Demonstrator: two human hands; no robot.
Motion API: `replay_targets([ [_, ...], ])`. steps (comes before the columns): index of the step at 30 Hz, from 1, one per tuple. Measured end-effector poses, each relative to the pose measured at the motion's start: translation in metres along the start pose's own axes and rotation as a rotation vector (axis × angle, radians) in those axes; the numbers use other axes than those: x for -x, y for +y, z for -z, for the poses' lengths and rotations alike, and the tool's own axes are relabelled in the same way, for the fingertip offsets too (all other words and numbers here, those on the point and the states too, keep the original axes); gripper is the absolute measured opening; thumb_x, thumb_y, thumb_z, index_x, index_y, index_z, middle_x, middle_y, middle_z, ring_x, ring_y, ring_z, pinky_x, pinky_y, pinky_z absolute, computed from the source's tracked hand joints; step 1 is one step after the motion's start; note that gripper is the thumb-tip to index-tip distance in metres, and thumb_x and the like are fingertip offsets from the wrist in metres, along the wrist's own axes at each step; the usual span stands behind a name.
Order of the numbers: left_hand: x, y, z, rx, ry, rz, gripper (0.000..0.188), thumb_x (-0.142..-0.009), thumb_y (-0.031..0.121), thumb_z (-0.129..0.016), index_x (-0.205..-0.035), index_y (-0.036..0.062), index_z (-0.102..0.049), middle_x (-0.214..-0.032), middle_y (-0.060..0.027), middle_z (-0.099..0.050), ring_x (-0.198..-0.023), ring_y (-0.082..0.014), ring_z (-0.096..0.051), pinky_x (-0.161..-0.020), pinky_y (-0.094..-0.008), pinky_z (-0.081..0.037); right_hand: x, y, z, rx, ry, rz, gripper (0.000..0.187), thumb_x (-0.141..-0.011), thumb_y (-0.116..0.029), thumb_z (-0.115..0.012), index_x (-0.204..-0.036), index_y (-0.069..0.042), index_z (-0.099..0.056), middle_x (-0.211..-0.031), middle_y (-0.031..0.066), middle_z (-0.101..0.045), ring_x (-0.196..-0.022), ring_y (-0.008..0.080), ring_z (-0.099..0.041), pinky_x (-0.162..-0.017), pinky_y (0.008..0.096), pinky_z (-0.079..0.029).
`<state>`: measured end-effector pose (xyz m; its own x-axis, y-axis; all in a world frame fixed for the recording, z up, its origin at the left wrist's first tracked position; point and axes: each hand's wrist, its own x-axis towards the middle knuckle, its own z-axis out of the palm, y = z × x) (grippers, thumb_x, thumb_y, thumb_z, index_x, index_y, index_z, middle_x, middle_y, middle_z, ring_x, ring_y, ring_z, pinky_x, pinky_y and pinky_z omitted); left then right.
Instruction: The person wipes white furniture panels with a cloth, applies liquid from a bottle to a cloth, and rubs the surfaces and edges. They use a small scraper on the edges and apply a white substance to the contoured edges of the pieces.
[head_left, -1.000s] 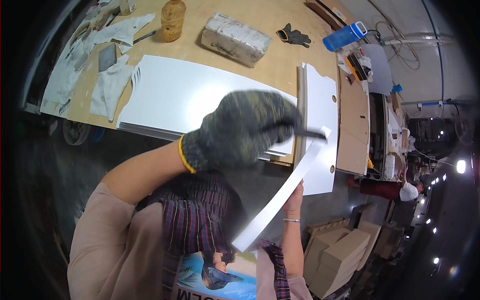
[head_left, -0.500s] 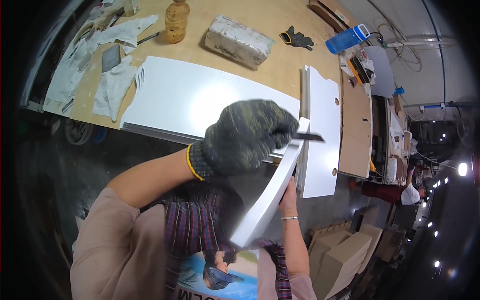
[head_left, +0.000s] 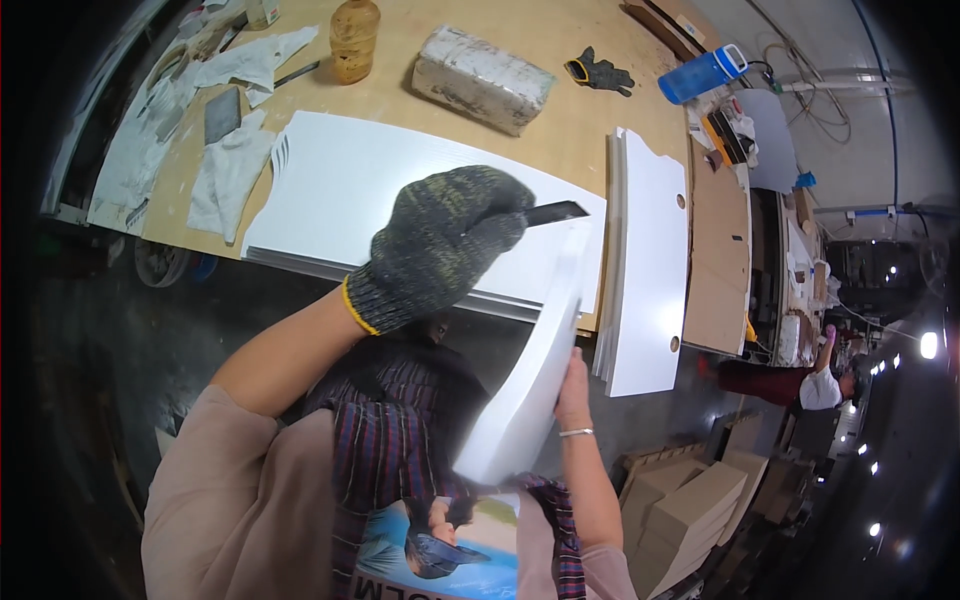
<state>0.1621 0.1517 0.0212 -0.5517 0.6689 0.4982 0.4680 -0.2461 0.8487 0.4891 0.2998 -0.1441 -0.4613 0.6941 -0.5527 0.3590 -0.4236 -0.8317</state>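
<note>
My left hand (head_left: 450, 235), in a dark mottled knit glove with a yellow cuff edge, is closed around a dark flat blade (head_left: 557, 213) with a slanted tip. The blade points right, near the far end of a white panel (head_left: 530, 390) that stands on edge, its far end blurred. Whether blade and panel touch, I cannot tell. Bare, with a bracelet at the wrist, my right hand (head_left: 573, 392) grips the panel's right side; its fingers are mostly hidden behind the panel. Beyond my left hand lies a stack of white panels (head_left: 370, 170) on the table.
A second stack of white panels (head_left: 650, 260) lies to the right. On the table (head_left: 550, 40) are a wrapped block (head_left: 482, 80), a brown bottle (head_left: 354, 45), a spare glove (head_left: 600, 73), a blue bottle (head_left: 700, 75) and white cloths (head_left: 230, 185). Cardboard boxes (head_left: 690, 510) stand lower right.
My left hand and the blade have moved left and slightly farther away, off the panel's narrow edge. The panel has turned a little, showing more of its broad face. My right hand still holds it.
</note>
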Motion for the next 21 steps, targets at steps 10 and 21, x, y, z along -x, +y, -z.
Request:
replay_targets([
  [10,0.039,-0.038,0.039,0.126,0.149,0.578,0.014,-0.089,0.004,-0.065,-0.101,-0.0001,-0.066,-0.080,-0.0037,-0.066,-0.072,-0.0079,-0.059,-0.066,-0.0236,-0.050,0.040,-0.142,0.078,0.156,0.470,0.100,0.062,-0.102,-0.050,-0.042,-0.108,0.007,-0.064,-0.104,0.0097,-0.067,-0.089,0.0161,-0.064,-0.076,0.0316,-0.053],
  [21,0.037,-0.057,0.021,0.104,0.259,0.625,0.013,-0.088,0.005,-0.065,-0.100,-0.0010,-0.066,-0.078,-0.0025,-0.063,-0.069,-0.0073,-0.056,-0.062,-0.0235,-0.047,-0.135,-0.193,0.198,0.253,0.540,0.332,0.060,-0.102,-0.039,-0.051,-0.139,0.008,-0.043,-0.136,0.0132,-0.052,-0.122,0.0207,-0.051,-0.103,0.0321,-0.042],
])
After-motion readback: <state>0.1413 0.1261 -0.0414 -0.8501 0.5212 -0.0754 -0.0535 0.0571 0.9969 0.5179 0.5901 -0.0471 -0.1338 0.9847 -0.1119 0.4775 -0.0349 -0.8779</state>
